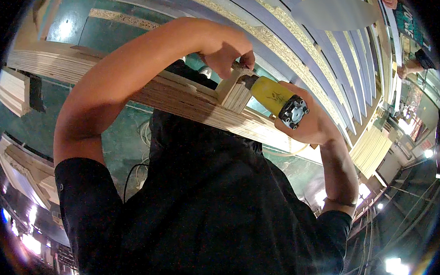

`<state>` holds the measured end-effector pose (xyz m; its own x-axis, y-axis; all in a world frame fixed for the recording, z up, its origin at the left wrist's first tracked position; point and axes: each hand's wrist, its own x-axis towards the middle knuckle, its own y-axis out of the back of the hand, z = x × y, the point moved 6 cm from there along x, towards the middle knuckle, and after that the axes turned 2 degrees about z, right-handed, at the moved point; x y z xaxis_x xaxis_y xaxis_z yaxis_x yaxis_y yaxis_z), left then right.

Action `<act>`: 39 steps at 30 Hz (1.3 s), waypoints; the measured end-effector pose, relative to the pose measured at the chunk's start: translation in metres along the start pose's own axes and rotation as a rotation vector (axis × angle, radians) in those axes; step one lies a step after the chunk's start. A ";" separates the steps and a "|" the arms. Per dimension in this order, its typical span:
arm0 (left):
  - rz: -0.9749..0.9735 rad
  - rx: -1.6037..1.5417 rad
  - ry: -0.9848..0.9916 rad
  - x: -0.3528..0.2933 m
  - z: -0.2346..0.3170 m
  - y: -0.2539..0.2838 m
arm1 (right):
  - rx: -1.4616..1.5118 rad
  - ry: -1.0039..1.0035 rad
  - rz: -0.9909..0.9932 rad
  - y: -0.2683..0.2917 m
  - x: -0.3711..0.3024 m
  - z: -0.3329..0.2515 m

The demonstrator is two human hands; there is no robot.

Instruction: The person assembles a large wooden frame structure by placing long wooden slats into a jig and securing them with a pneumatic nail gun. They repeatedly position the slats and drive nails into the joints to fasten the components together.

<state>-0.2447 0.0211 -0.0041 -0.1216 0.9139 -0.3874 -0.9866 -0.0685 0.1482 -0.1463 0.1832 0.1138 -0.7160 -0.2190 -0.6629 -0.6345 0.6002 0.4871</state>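
Observation:
My right hand (310, 119) is wrapped round a yellow air nailer (271, 94) with a dark end cap. The nailer's nose rests at a small plywood block (235, 97) that stands across a long plywood beam (192, 101). At the block's far end is my left hand (231, 49), its fingers bent and closed on the block; their tips are partly hidden. The beam runs from the left side across in front of my body.
Long grey-purple panels (300, 55) with chipboard edges lie beyond the beam. Plywood strips (15, 91) sit at the left, and pale boards (372, 152) at the right. A hose (145, 135) hangs below the beam. Another person's hand (403, 71) is at the far right.

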 end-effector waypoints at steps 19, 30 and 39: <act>0.030 0.369 -0.120 -0.008 0.020 0.007 | -0.116 0.152 -0.034 0.003 0.001 0.006; 0.033 0.334 -0.121 -0.005 0.015 0.006 | -0.159 0.066 -0.055 0.003 0.005 -0.014; 0.044 0.297 -0.115 -0.004 0.011 0.004 | -0.189 0.144 -0.007 0.010 0.001 0.000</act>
<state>-0.2474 0.0212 0.0083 -0.1335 0.9531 -0.2715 -0.9036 -0.0045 0.4283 -0.1533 0.1889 0.1178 -0.7368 -0.3388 -0.5851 -0.6733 0.4463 0.5895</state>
